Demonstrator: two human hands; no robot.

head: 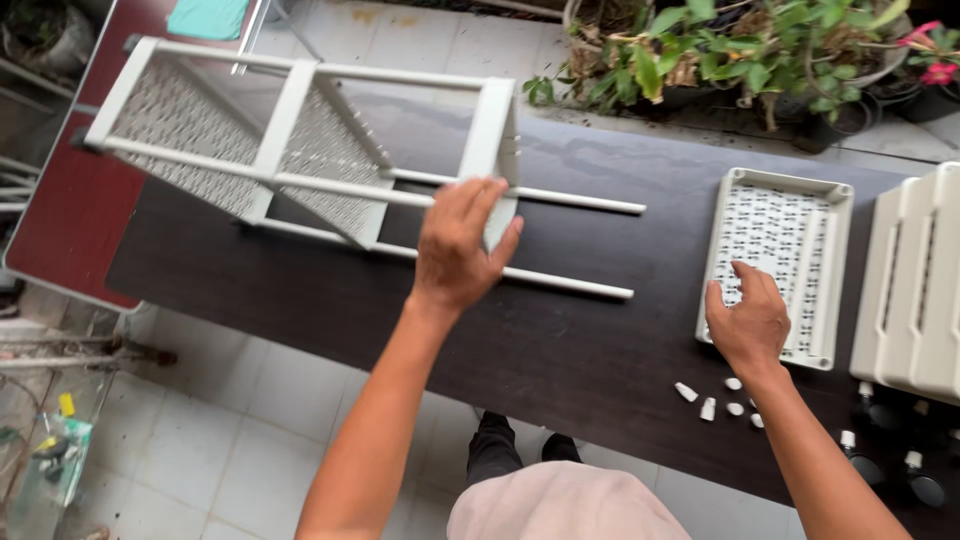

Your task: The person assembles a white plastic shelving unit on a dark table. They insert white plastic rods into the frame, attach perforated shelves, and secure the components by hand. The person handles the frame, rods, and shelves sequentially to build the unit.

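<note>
step: rack assembly, mid-build by the look of it; two trays seated on the poles, third just going on
left hand (455,250): fingers curled round the end tray of the rack (300,140), gripping its frame edge
right hand (750,320): flat, fingers loosely spread, resting on the loose tray (780,262); no grip yet
rack: lies on its side on the dark table (560,340), left of centre
poles (580,203): two visible, sticking out bare past the end tray
next move: likely needs a firm grip on the loose tray, corner holes lined up with the bare pole ends
trays: 3 on rack, 1 loose
caps (708,408): about 5 small white ones near the right wrist
casters (858,465): 3 or 4 at table's right edge, partly cut off
stack (915,285): pale parts, far right; count unclear
</note>
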